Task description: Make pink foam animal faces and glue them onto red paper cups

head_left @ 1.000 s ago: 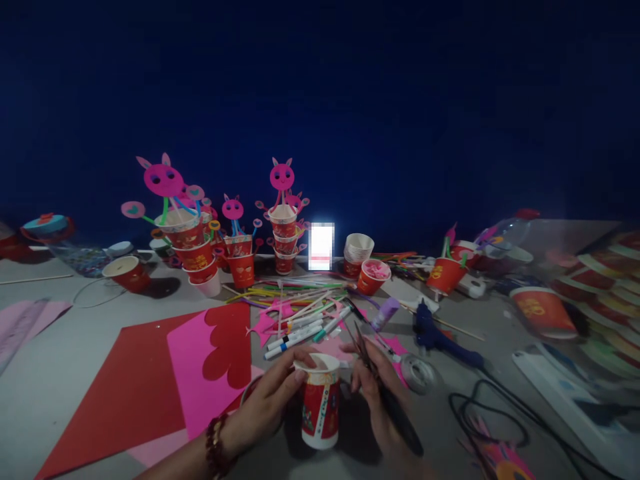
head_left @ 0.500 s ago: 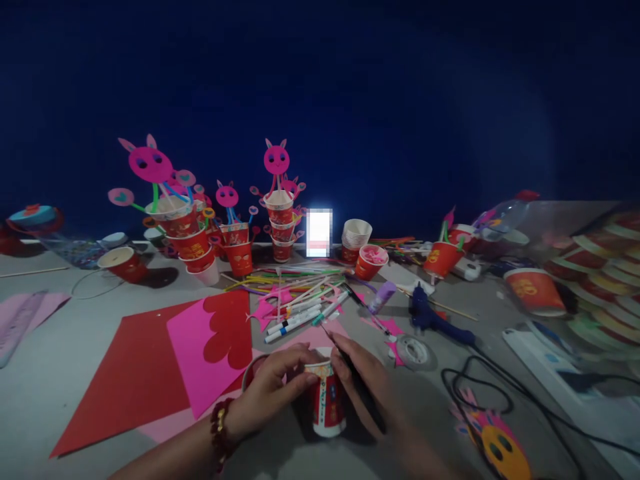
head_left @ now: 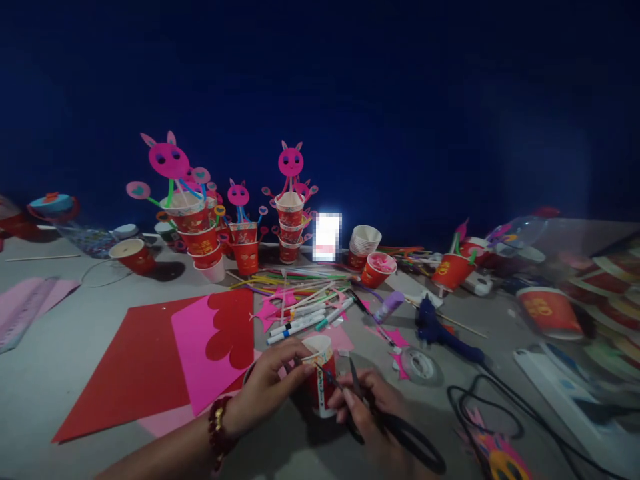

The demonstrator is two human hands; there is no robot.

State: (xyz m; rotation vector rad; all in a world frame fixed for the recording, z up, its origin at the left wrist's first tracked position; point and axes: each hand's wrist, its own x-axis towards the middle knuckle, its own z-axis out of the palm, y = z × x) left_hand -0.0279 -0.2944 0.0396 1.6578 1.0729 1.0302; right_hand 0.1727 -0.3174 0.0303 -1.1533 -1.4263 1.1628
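Observation:
My left hand [head_left: 273, 377], with a dark bead bracelet at the wrist, is closed on the rim of a red paper cup [head_left: 312, 385]. The cup stands nearly upright and has a printed white strip down its side. My right hand [head_left: 373, 403] grips black-handled scissors [head_left: 420, 441]. Their blades are spread, one of them lying across the front of the cup near the printed strip and the other pointing up to its right. Whether a blade cuts into the cup I cannot tell. Part of another cup's rim shows behind my left hand.
Red card [head_left: 130, 373] and pink card [head_left: 193, 353] lie on the left. Markers [head_left: 297, 325], a glue gun [head_left: 440, 330] with a looping cord, and a tape roll [head_left: 420, 365] lie beyond my hands. Decorated cup stacks [head_left: 200, 243] stand at the back.
The scissors, earlier held closed and upright beside the cup, now have their blades apart and one across the cup. My right hand has turned and lowered. The view has shifted slightly left.

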